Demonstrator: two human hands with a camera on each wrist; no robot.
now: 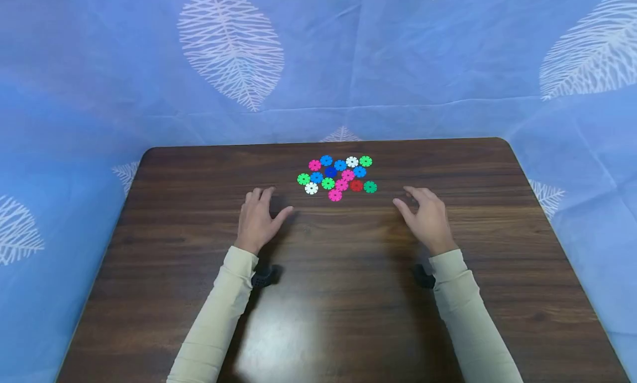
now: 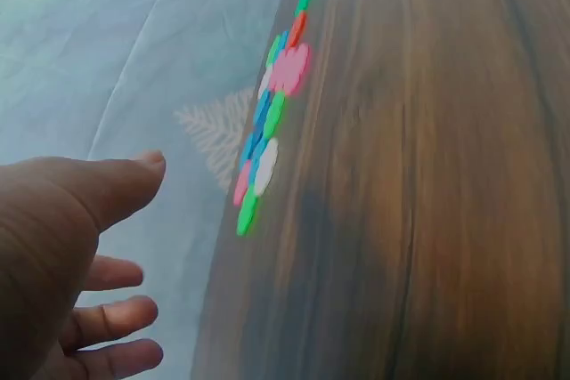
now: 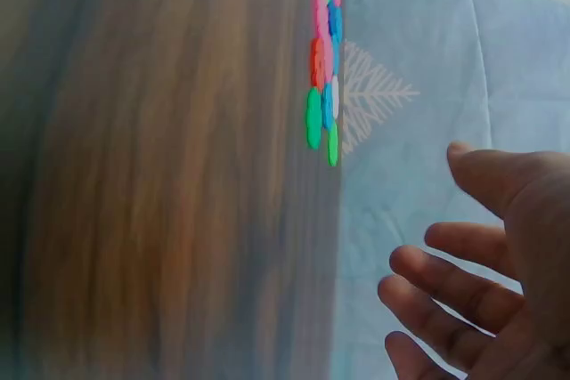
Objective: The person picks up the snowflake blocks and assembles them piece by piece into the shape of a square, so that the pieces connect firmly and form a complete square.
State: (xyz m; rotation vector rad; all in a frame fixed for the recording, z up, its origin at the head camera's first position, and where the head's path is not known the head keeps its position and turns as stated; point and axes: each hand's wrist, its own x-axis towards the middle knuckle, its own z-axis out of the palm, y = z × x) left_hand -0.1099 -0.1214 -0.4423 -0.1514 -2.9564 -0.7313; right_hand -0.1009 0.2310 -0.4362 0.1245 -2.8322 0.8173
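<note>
Cream fabric sleeves [image 1: 214,322] are extending over the dark brown wooden table [image 1: 338,250]. Left hand [image 1: 257,220] and right hand [image 1: 427,220] are hovering apart, holding nothing. Between them, flat notched multicoloured plastic-looking discs [image 1: 342,185] are lying near the table's far edge. Pinching each edgewise should be working best.

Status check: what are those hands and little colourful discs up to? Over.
Bare left hand, bare right hand: both empty. Flat, notched, multicoloured discs: clustered near the far edge of the dark wood-grain table. No obstacle visible between hands and discs.
</note>
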